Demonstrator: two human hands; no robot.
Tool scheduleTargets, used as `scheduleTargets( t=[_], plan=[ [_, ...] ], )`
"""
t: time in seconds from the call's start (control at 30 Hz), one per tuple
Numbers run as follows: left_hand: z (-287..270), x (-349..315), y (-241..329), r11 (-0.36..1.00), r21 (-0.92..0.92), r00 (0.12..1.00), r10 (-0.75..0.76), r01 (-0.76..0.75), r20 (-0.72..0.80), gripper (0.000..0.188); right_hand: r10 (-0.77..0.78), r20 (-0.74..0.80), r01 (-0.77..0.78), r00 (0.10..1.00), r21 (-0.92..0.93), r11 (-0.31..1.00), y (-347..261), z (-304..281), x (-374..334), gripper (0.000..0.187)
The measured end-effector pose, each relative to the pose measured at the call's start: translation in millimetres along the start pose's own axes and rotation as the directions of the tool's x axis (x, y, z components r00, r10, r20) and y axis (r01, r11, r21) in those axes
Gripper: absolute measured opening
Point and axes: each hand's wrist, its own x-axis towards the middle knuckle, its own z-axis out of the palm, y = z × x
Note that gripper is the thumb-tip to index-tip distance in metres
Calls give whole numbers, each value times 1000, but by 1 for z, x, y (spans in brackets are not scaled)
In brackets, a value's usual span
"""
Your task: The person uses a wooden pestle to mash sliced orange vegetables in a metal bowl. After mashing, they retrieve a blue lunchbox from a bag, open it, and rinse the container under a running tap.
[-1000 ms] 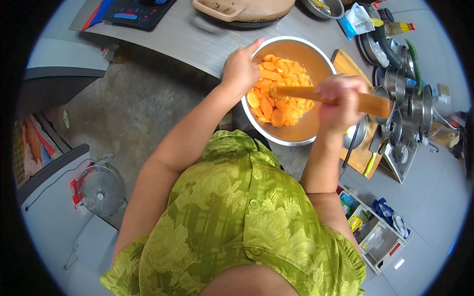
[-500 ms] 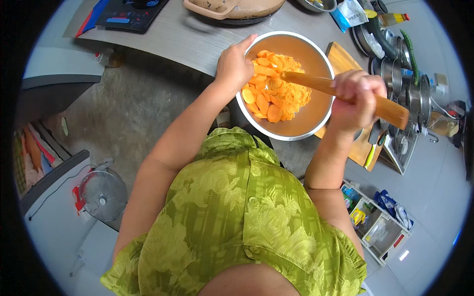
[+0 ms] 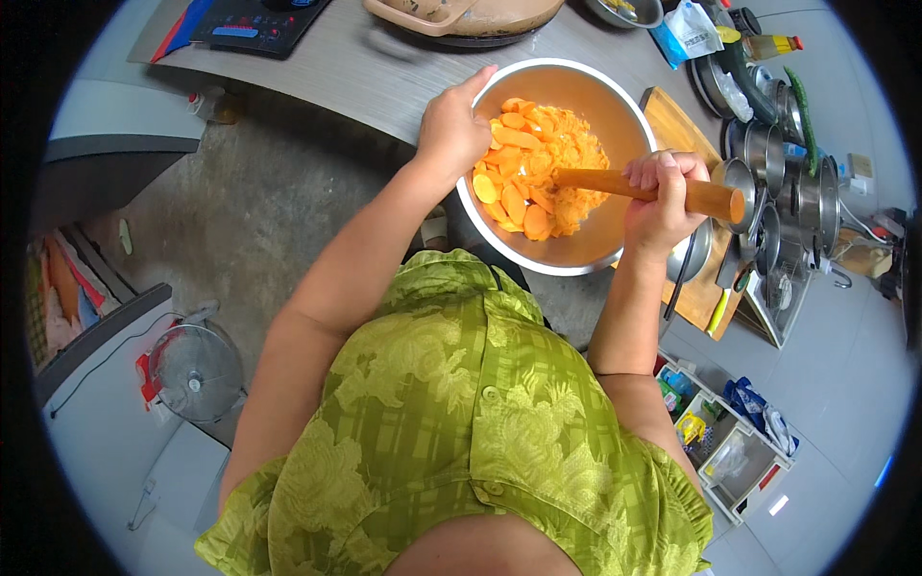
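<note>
A large metal bowl [image 3: 629,125] with a pale rim stands at the counter's near edge. Inside it, orange slices [image 3: 517,204] that look like carrot lie on the left, and a mashed orange heap [image 3: 588,146] fills the middle. My left hand [image 3: 451,130] grips the bowl's left rim, its fingers partly hidden. In my right hand [image 3: 667,199], closed round the shaft, is a wooden rolling pin [image 3: 595,180]. It slants over the bowl's right side, its far end down in the orange mash and its thick round end sticking out to the right.
Right of the bowl lies a wooden cutting board [image 3: 680,125] with a cleaver [image 3: 727,264] and a yellow-green-handled knife [image 3: 717,312]. Several pots [image 3: 764,149] crowd the right. A lidded pan [image 3: 480,17] and an induction cooker [image 3: 254,24] sit at the back. A fan [image 3: 197,374] is at left.
The rolling pin's outer end and my right hand have shifted left and slightly up, and the pin is less slanted. My left hand stays on the bowl rim.
</note>
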Motion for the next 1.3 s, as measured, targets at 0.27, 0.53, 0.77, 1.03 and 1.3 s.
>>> scheduleTargets(
  t=[0.27, 0.53, 0.77, 1.03, 1.3],
  plan=[
    [4, 5, 4, 996, 62, 998, 54, -56, 40, 56, 71, 27, -72, 997, 21, 997, 6, -10, 11, 15],
    [2, -31, -24, 963, -252, 994, -103, 89, -40, 54, 31, 106, -44, 994, 124, 991, -22, -11, 16, 15],
    [23, -52, -23, 996, -84, 957, -8, -17, -289, 52, -74, 349, -1, 934, 209, 978, -56, -26, 30, 53],
    [25, -47, -18, 1000, -17, 938, -6, 0, -347, 52, 197, 394, -271, 898, 142, 952, -10, -8, 13, 82],
    [27, -51, -15, 1000, -9, 920, -22, 20, -390, 53, -88, 425, -54, 901, 312, 949, -76, -25, 32, 75]
  ],
)
